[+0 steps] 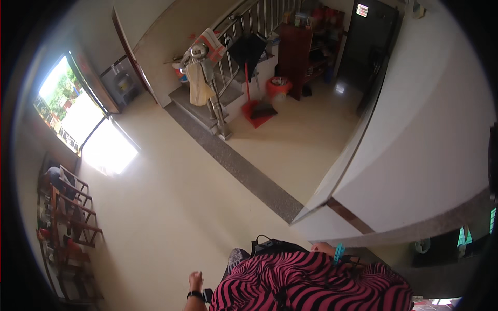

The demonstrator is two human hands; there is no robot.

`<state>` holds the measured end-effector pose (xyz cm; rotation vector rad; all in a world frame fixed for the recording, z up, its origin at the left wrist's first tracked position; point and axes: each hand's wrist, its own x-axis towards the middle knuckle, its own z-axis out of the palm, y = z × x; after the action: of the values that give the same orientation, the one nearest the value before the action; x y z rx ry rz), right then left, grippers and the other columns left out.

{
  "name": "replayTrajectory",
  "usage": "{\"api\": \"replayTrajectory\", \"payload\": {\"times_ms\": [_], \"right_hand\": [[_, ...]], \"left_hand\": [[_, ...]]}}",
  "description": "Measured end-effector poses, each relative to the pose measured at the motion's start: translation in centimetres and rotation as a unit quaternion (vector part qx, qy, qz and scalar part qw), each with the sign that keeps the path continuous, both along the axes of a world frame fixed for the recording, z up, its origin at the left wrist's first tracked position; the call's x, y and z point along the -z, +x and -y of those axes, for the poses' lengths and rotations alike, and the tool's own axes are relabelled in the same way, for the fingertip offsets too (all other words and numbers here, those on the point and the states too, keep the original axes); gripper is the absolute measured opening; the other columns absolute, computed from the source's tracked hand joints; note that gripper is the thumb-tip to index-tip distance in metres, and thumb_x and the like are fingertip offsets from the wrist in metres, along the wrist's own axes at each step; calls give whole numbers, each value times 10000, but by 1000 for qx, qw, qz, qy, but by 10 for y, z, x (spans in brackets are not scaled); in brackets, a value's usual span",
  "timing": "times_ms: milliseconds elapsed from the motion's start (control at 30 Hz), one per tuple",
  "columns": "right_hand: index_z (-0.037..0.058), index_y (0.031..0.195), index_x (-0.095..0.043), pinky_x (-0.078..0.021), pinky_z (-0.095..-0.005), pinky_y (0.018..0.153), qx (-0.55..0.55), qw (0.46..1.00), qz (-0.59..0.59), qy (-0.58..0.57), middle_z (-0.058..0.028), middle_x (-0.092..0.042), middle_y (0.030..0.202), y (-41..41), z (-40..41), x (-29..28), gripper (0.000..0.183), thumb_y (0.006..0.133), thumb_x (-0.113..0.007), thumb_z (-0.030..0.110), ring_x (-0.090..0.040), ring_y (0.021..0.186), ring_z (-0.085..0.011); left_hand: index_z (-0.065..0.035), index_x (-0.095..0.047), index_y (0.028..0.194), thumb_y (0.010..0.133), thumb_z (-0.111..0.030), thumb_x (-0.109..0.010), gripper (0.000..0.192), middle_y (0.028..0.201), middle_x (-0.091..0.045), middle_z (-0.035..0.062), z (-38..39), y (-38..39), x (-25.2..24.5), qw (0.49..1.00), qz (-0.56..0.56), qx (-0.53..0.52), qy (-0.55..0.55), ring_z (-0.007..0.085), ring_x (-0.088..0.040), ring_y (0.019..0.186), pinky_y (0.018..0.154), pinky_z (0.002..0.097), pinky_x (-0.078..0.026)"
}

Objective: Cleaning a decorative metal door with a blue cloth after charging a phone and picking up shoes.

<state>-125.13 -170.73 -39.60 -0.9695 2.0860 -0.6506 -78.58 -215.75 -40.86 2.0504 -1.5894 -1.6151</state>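
My left hand (195, 279) hangs at my left side over the tiled floor (155, 233), its fingers curled, with nothing seen in it. A black band with a small device (198, 297) is on that wrist. At my right side, my right hand (322, 247) shows only in part beside a black bag or pouch (274, 246) at my waist, and its fingers cannot be made out. A turquoise band (339, 253) circles the right wrist. My pink-and-black striped top (295, 278) fills the lower middle of the view, with one shoe (237, 257) showing past it.
Ahead, a staircase with a metal newel post (212, 83) carries hanging cloths. A red dustpan (256, 112), a red bin (278, 86) and a wooden cabinet (290, 58) stand beyond. A white wall (393, 167) borders my right. Wooden chairs (79, 214) line the left, below a bright open doorway (74, 105).
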Motion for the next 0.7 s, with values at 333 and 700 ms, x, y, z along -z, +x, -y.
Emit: {"api": "replayTrajectory", "payload": {"times_ms": [333,700], "right_hand": [[59,878,-658,-491,-370,669,138,989,22,56,-132,-652,770,-64,101,10,268,720,-630,274,-639,735,-276],[59,888,-656,-492,-363,664,375,921,49,88,-128,-651,766,-128,158,-11,266,722,-634,266,-638,730,-267]], "left_hand": [[-4,-585,870,808,-197,-653,213,623,-562,68,170,-102,7,990,40,116,65,208,-587,522,438,337,-453],[58,-593,1053,768,-288,-584,448,990,-633,246,408,-581,-16,894,-82,388,-208,361,-622,879,792,391,-498]]}}
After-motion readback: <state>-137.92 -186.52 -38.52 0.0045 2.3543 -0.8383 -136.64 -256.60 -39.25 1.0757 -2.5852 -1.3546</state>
